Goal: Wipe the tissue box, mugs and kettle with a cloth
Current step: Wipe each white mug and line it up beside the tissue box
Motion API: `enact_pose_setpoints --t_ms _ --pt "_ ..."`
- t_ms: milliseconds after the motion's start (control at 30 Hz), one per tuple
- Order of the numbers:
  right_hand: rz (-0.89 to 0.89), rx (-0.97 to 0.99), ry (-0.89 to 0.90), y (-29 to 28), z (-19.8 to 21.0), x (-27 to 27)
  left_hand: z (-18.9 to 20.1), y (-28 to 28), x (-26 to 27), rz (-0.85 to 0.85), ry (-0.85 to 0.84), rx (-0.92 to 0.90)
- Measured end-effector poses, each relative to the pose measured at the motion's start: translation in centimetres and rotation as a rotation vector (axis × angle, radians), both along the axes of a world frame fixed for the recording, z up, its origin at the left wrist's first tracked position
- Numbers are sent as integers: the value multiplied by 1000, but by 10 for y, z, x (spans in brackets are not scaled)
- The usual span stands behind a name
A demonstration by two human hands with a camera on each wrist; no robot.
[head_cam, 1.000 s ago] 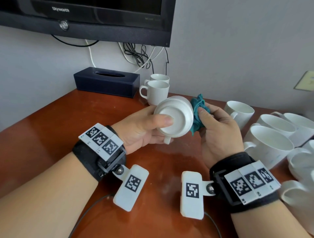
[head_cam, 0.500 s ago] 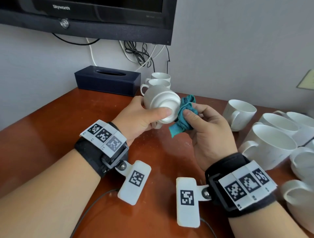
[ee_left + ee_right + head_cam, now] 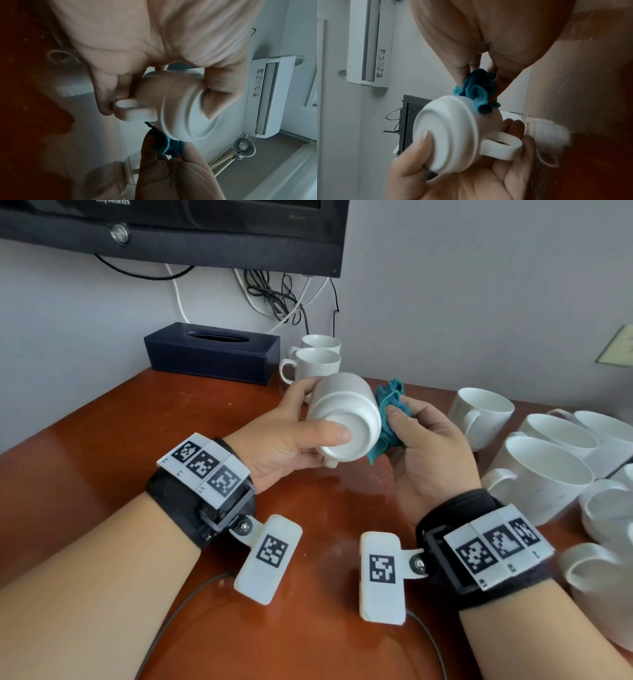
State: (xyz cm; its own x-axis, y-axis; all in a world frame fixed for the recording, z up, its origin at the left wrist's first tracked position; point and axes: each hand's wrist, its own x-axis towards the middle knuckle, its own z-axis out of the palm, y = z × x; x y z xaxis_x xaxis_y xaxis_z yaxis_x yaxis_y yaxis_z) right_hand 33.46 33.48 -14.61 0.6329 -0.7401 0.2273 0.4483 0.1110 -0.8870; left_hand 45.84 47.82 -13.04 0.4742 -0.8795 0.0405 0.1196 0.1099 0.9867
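Note:
My left hand (image 3: 294,436) grips a white mug (image 3: 344,416) on its side above the table, base towards me, thumb on the base (image 3: 426,136), handle (image 3: 132,111) pointing down. My right hand (image 3: 421,440) holds a bunched teal cloth (image 3: 388,412) against the mug's right wall; the wrist views show the cloth (image 3: 476,89) touching the mug (image 3: 185,108). A dark blue tissue box (image 3: 212,352) sits at the back by the wall. No kettle is in view.
Two white mugs (image 3: 317,361) stand right of the tissue box. Several more white mugs (image 3: 544,474) crowd the table's right side. A television (image 3: 171,227) hangs above, with cables (image 3: 277,299) trailing down the wall. The brown wooden table (image 3: 102,440) spreads under my arms.
The mug has tilted so more of its side wall shows. The cloth has slid from the base's edge up along the right wall. Both hands stay close together.

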Motion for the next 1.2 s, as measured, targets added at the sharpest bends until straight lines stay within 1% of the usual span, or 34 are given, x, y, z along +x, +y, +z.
enact_pose_setpoints --t_ms 167,267,333,433,500,600,700,767,833,967,1100,1200 --pt "31 -14 -12 1 -1 0 2 2 0 -5 47 -12" --pt "60 -23 -43 1 -1 0 2 1 2 7 25 -4" --pt "89 -60 -62 2 0 0 0 -1 3 42 9 2" --pt "147 -120 -70 6 1 -1 -3 -3 5 145 16 -2" --pt "155 -134 -70 7 1 0 -4 -2 7 166 25 0" --pt "137 -132 -76 5 3 0 -2 1 7 106 18 7" --pt "69 -103 -81 1 3 0 -1 1 4 -21 22 -27" --pt "-1 -85 -61 -2 1 0 -1 0 0 -78 61 -61" --pt "-23 -66 -36 -4 -2 1 -2 -1 -2 -89 118 -95" --pt "38 -41 -36 1 -3 3 -2 -4 -2 -44 237 -160" --pt "121 -52 -51 10 -1 3 -5 -6 5 23 229 -207" --pt "156 -62 -84 13 2 2 -6 -6 10 87 196 -177"
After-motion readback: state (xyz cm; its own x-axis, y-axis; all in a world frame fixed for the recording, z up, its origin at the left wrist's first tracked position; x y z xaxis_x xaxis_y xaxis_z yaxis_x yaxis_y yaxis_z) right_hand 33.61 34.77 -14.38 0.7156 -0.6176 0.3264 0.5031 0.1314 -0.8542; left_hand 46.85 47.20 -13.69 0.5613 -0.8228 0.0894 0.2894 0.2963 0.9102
